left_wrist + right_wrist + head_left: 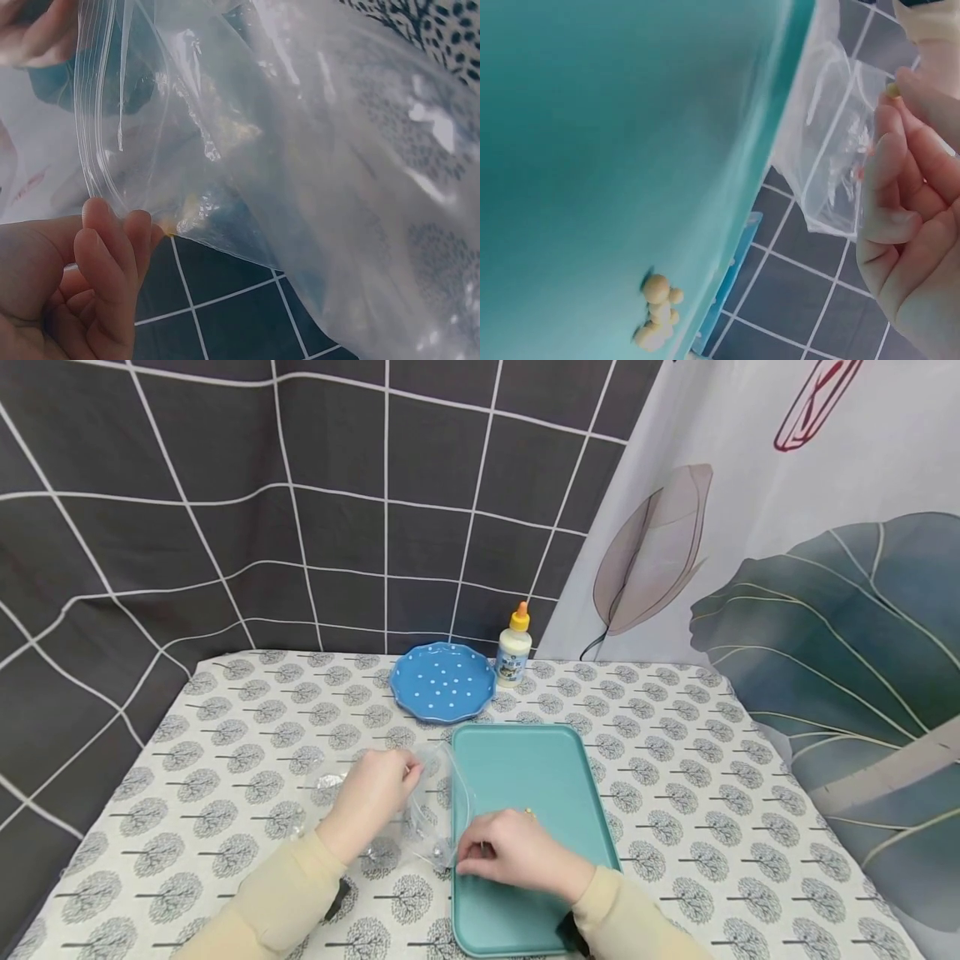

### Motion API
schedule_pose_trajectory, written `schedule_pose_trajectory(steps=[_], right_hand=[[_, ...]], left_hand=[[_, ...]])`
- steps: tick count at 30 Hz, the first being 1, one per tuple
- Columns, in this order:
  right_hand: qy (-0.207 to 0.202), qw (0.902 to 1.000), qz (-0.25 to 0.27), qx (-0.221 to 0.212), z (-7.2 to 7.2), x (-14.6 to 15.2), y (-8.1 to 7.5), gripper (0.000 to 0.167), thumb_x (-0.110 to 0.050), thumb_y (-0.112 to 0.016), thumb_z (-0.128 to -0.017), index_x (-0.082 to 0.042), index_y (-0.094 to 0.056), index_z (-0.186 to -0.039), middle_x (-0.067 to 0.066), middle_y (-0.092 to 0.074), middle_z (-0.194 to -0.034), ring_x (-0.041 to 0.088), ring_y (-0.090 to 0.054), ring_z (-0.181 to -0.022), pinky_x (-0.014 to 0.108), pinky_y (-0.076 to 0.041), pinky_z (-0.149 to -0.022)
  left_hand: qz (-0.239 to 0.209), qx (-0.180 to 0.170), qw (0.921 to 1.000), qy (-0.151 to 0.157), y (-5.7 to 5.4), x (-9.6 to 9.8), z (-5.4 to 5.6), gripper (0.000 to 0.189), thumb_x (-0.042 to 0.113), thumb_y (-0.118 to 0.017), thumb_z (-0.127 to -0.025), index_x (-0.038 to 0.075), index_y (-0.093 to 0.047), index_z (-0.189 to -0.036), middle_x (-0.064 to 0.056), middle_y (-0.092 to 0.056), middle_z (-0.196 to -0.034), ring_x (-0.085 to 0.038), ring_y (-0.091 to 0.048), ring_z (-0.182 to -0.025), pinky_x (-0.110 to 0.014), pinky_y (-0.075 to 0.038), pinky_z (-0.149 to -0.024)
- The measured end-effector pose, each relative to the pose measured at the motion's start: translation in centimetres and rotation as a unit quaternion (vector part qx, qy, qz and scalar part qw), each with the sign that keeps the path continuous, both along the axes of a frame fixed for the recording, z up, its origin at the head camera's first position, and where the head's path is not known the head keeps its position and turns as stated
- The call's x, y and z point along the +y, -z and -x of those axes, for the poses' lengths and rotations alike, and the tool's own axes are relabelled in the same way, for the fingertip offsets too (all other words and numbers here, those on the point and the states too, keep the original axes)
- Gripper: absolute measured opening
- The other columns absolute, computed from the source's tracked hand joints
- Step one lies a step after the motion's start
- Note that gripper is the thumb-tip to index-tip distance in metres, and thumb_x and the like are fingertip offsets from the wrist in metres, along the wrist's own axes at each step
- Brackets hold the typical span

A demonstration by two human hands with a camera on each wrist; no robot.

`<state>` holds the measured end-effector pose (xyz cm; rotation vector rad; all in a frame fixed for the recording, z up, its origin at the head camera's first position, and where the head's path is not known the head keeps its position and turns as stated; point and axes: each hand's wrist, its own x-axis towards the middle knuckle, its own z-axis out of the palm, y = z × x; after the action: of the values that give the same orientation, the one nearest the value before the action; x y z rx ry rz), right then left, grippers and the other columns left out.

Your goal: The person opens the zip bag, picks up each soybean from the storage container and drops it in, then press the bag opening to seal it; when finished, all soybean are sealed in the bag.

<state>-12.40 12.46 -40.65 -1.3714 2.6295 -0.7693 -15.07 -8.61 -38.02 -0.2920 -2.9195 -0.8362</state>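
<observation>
A clear zip bag point(429, 827) hangs beside the tray's left edge. My left hand point(377, 787) pinches it near its zip edge, as the left wrist view shows the fingers point(105, 255) on the ridged strip. My right hand point(517, 853) is over the left part of the teal tray point(525, 760). Between its thumb and finger it pinches a small yellowish piece point(892, 90), whose kind I cannot tell. On the tray lies a cluster of cream-yellow balls point(658, 311), mostly hidden behind the right hand in the head view.
Behind the tray sits a blue scalloped plate point(442, 685) with white dots. Right of that plate stands a white bottle point(513, 652) with a yellow-orange nozzle cap. A tree-print cloth point(675, 827) covers the table. Dark checked fabric point(322, 527) hangs behind.
</observation>
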Motion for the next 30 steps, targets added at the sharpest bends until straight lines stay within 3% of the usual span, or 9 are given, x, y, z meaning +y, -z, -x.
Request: schedule_pose_trajectory(steps=[12,18,30], right_hand=[[0.072,0.9965,0.024,-0.035,1.0,-0.5,0.0,0.008,-0.023,-0.074,-0.081,-0.016,-0.071,-0.081,-0.014,-0.056,-0.066,-0.006,-0.041,-0.058,0.010,-0.039,-0.054],[0.099,0.9944,0.022,-0.029,1.0,-0.7,0.1,0.009,-0.023,-0.075,-0.080,-0.015,-0.071,-0.082,-0.012,-0.057,-0.068,-0.004,-0.044,-0.059,0.011,-0.040,-0.055],[0.119,0.9917,0.048,0.000,1.3,0.2,0.2,0.006,-0.021,-0.074,-0.081,-0.015,-0.071,-0.082,-0.010,-0.062,-0.070,-0.005,-0.046,-0.059,0.011,-0.041,-0.055]], left_hand=[[-0.006,0.010,0.9997,0.021,-0.4,0.6,-0.7,0.013,0.013,-0.062,-0.090,0.002,-0.070,-0.090,0.004,-0.054,-0.057,-0.005,-0.043,-0.044,-0.015,-0.040,-0.043],[-0.007,0.032,0.9992,0.025,-0.4,0.8,-0.7,0.014,0.013,-0.062,-0.090,0.002,-0.070,-0.093,0.004,-0.054,-0.057,-0.004,-0.042,-0.045,-0.015,-0.039,-0.043],[-0.007,0.010,0.9998,0.019,-0.2,0.7,-0.6,0.017,0.014,-0.063,-0.090,0.001,-0.070,-0.097,0.001,-0.060,-0.063,-0.005,-0.044,-0.046,-0.015,-0.041,-0.045]])
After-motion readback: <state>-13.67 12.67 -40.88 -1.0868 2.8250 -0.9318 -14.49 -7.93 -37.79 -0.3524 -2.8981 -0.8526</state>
